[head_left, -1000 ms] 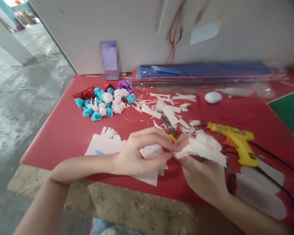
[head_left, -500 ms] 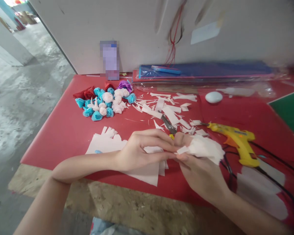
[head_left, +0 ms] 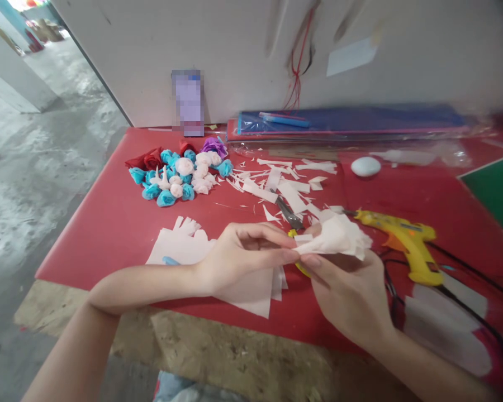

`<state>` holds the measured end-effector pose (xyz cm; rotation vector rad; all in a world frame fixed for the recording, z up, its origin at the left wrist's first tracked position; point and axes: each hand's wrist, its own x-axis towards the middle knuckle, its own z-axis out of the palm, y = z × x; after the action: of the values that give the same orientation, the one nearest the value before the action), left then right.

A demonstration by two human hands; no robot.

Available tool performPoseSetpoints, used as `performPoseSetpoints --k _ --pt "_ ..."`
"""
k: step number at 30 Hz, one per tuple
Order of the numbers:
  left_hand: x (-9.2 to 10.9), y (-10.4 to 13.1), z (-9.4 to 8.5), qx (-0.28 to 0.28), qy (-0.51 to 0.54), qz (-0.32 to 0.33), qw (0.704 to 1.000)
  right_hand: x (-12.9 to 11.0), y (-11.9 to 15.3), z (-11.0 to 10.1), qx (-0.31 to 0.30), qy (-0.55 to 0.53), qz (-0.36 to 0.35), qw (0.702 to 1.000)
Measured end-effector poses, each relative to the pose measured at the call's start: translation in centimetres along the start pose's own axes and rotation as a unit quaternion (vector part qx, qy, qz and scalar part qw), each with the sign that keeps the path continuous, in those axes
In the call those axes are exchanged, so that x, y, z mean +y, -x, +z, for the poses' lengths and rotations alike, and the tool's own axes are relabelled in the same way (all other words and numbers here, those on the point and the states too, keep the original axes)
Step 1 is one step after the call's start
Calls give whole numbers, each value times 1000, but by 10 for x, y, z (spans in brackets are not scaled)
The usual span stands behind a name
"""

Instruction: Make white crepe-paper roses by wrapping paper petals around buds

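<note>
A white paper flower [head_left: 339,237] is held between both hands, its ruffled head toward the right and its narrow base toward the left. My left hand [head_left: 245,257] pinches the pointed base between thumb and fingers. From below, my right hand [head_left: 346,290] grips the flower near the same base, with its fingers partly hidden behind the petals. A small white strip shows at the base. Just behind the hands lie scissors [head_left: 291,215] with yellow handles, partly covered. White paper sheets [head_left: 251,296] rest under my left hand and forearm.
A yellow glue gun [head_left: 402,240] with a black cord lies to the right. White paper scraps [head_left: 291,195] spread behind the hands. Blue, white, red and purple paper flowers [head_left: 180,173] cluster at back left. A white egg-shaped piece [head_left: 365,166] and a propped phone [head_left: 188,103] stand farther back.
The flower has turned in my fingers, so its side and tapered base show more. Both hands stay close together; my left fingers have drawn back slightly to the base.
</note>
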<state>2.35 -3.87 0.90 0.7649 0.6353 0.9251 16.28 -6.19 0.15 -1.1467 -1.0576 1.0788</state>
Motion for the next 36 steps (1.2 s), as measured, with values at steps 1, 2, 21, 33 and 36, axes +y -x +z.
performPoseSetpoints --k 1,2,21,33,36 --pt "1 0 1 6 8 -12 1000 0 0 0 -3 4 -3 1000" --pt "1 0 1 9 12 -20 1000 0 0 0 -4 8 -7 1000" --pt "3 1 -3 -43 -17 8 999 6 2 0 -49 -71 31 996" --pt "9 -1 -4 -71 -215 132 965 7 3 -1 -40 -33 37 998" --pt "11 -2 -5 -61 -245 143 957 6 3 0 -57 1 22 998"
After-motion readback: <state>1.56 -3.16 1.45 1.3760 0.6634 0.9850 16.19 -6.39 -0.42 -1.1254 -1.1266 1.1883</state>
